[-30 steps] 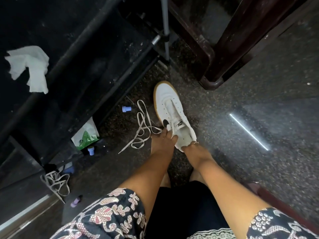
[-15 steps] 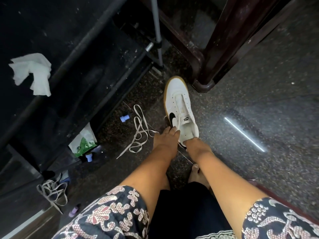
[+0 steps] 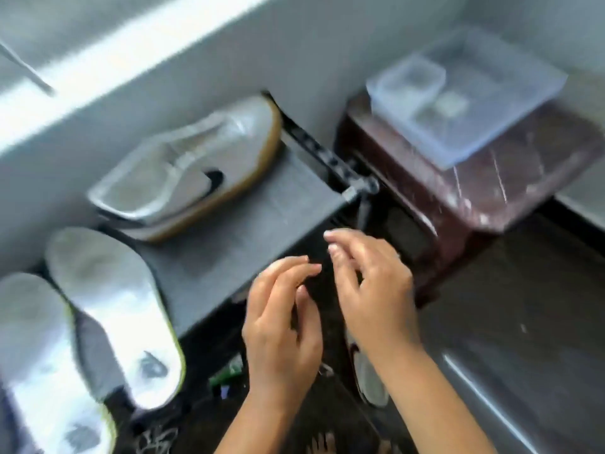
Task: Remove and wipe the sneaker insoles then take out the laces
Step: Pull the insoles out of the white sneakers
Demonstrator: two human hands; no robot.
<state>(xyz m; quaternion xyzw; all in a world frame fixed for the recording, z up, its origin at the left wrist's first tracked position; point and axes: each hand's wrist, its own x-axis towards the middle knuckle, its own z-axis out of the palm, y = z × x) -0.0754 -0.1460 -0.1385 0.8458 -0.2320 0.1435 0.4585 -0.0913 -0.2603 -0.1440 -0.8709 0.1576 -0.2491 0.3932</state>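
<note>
while both the left hand [image 3: 278,326] and right hand [image 3: 370,290] hover empty with loose fingers, a white gum-soled sneaker [image 3: 190,168] lies on the grey table [image 3: 262,231]; two pale foam insoles [image 3: 111,309] lie left of it.

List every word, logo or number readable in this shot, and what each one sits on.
No text can be read; the frame is motion-blurred.
Sneaker on the grey shelf: a dark swoosh-shaped mark, no letters.
Two insoles: dark heel prints, too blurred to read.
Green packet on the floor: too blurred to read.
</note>
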